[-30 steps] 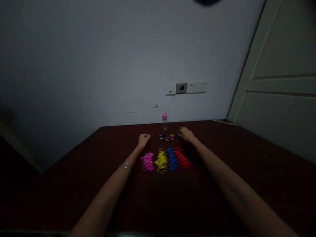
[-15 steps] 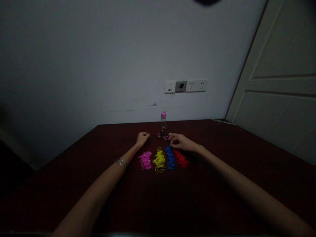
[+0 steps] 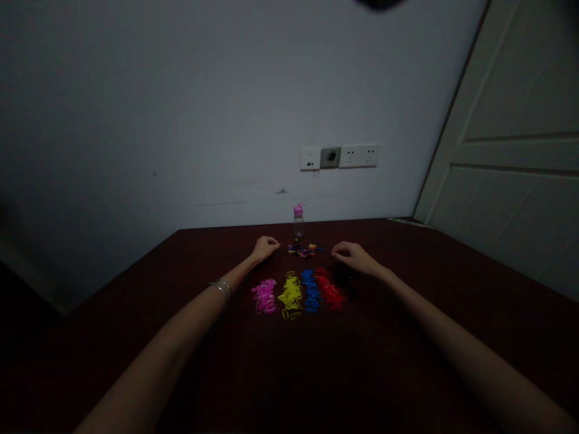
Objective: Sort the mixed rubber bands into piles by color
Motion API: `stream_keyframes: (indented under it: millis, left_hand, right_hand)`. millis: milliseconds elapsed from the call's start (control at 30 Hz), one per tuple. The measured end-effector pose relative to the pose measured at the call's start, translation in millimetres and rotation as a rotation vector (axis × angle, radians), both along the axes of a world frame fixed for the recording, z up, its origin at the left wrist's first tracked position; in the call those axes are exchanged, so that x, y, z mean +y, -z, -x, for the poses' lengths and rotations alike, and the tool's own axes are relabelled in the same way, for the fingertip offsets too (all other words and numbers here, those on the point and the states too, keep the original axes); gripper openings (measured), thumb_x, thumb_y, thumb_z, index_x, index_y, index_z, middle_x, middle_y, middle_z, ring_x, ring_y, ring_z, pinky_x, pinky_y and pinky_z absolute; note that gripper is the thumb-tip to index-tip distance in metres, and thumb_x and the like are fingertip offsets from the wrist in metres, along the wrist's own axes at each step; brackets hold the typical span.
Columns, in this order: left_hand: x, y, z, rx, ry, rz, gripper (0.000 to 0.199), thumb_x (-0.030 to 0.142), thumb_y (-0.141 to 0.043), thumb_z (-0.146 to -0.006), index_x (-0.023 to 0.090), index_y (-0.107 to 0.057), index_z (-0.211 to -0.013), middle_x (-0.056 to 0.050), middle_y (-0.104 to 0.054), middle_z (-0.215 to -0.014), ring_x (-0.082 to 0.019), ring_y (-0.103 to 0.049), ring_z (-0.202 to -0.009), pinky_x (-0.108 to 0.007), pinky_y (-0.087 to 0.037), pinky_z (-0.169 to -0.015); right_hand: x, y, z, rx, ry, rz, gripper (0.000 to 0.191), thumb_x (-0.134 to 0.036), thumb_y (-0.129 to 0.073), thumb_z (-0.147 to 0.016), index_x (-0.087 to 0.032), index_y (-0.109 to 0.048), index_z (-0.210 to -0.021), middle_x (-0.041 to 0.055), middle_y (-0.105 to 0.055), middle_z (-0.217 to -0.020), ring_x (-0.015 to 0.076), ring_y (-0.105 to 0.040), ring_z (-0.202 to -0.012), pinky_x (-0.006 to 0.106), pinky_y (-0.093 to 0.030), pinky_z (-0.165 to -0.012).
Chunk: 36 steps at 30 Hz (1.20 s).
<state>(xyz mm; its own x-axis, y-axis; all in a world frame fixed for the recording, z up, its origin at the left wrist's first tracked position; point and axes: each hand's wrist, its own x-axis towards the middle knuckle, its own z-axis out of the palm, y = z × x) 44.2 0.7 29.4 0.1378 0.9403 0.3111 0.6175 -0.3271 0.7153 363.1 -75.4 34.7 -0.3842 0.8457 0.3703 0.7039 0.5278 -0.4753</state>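
My left hand [image 3: 266, 247] rests on the table with its fingers pinched together, left of a small heap of mixed-colour bands [image 3: 304, 250]. My right hand [image 3: 355, 256] is on the other side of that heap, thumb and fingertips closed. Anything held in either hand is too small and dark to make out. Closer to me lie separate piles of small elastic bands: pink [image 3: 265, 296], yellow [image 3: 291, 292], blue [image 3: 311, 290] and red [image 3: 330, 290]. A couple of loose yellow bands lie in front of the yellow pile.
A small clear bottle [image 3: 298, 226] with a pink cap stands behind the mixed heap. The dark red table [image 3: 289, 367] meets a pale wall [image 3: 217, 120] with sockets [image 3: 359, 156]. A panelled door [image 3: 506, 199] is at the right.
My right hand has moved right, away from the mixed heap and the blue and red piles. My left hand has shifted slightly right and up.
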Motion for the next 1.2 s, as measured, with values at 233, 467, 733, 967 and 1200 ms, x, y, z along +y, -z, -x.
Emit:
stream_keyframes:
  millis: [233, 467, 733, 967, 1200]
  left_hand:
    - [10.2, 7.5, -10.9, 0.204, 0.185, -0.007, 0.017, 0.021, -0.064, -0.06, 0.016, -0.074, -0.073, -0.002, -0.065, -0.063, -0.014, -0.055, -0.058, -0.023, -0.04, -0.057]
    - [9.7, 10.8, -13.2, 0.323, 0.216, -0.044, 0.023, 0.026, -0.06, -0.069, 0.016, -0.074, -0.084, -0.005, -0.068, -0.074, -0.016, -0.058, -0.065, -0.024, -0.041, -0.061]
    - [7.5, 8.4, -22.5, 0.38, 0.204, -0.044, 0.017, 0.022, -0.058, -0.07, 0.016, -0.072, -0.08, -0.005, -0.068, -0.077, -0.015, -0.058, -0.068, -0.022, -0.04, -0.062]
    - [12.1, -12.8, -26.3, 0.518, 0.252, 0.022, 0.017, 0.018, -0.056, -0.068, 0.014, -0.07, -0.077, -0.004, -0.067, -0.076, -0.013, -0.057, -0.069, -0.02, -0.041, -0.064]
    - [26.3, -62.4, -35.4, 0.655, 0.404, 0.26, 0.009, 0.012, -0.058, -0.057, 0.013, -0.066, -0.06, 0.001, -0.059, -0.055, -0.01, -0.05, -0.056, -0.019, -0.039, -0.055]
  right_hand:
    - [13.0, 30.6, -32.5, 0.036, 0.203, -0.023, 0.025, -0.029, -0.049, -0.083, -0.017, -0.069, -0.088, 0.008, -0.068, -0.096, 0.0197, -0.062, -0.09, 0.03, -0.046, -0.085]
    - [13.5, 39.4, -33.1, 0.064, 0.184, -0.065, 0.022, -0.029, -0.049, -0.081, -0.018, -0.068, -0.082, 0.0072, -0.067, -0.092, 0.0193, -0.062, -0.089, 0.03, -0.046, -0.085]
    - [11.5, 39.0, -31.2, 0.066, 0.187, -0.063, 0.019, -0.025, -0.049, -0.082, -0.018, -0.067, -0.083, 0.0077, -0.067, -0.094, 0.0187, -0.061, -0.089, 0.03, -0.045, -0.086]
    - [16.2, 44.8, -32.4, 0.096, 0.144, -0.135, 0.018, -0.025, -0.05, -0.081, -0.018, -0.068, -0.08, 0.0072, -0.067, -0.089, 0.0188, -0.062, -0.085, 0.03, -0.046, -0.082]
    - [19.1, 48.1, -32.9, 0.117, 0.137, -0.158, 0.018, -0.025, -0.051, -0.08, -0.018, -0.068, -0.079, 0.0073, -0.066, -0.086, 0.0192, -0.061, -0.083, 0.03, -0.046, -0.08]
